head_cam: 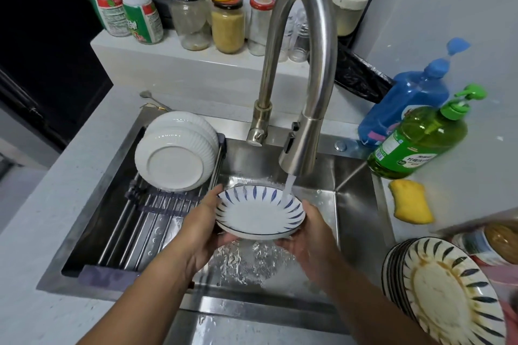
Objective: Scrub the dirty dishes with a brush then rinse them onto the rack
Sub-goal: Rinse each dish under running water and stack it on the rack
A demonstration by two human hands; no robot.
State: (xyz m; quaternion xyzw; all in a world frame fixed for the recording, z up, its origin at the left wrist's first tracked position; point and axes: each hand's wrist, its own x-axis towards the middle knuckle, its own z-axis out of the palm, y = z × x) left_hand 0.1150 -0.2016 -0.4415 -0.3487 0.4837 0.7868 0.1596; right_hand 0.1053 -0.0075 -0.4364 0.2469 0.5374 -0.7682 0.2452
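you held the small plate (259, 214) from both sides over the sink (356, 187), left hand (200, 228) and right hand (311, 238) each grasping its rim, tilted so the water from the faucet (301, 70) ran across and off it. the rack (134, 221) with clean bowls (175, 154) was just beside, and dirty plates (445, 291) waited at your right

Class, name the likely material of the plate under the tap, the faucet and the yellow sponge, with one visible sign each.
Plate: probably glazed ceramic, glossy white with painted blue strokes. Faucet: likely brushed stainless steel, dull grey sheen. Sponge: seemingly soft foam, matte and porous.
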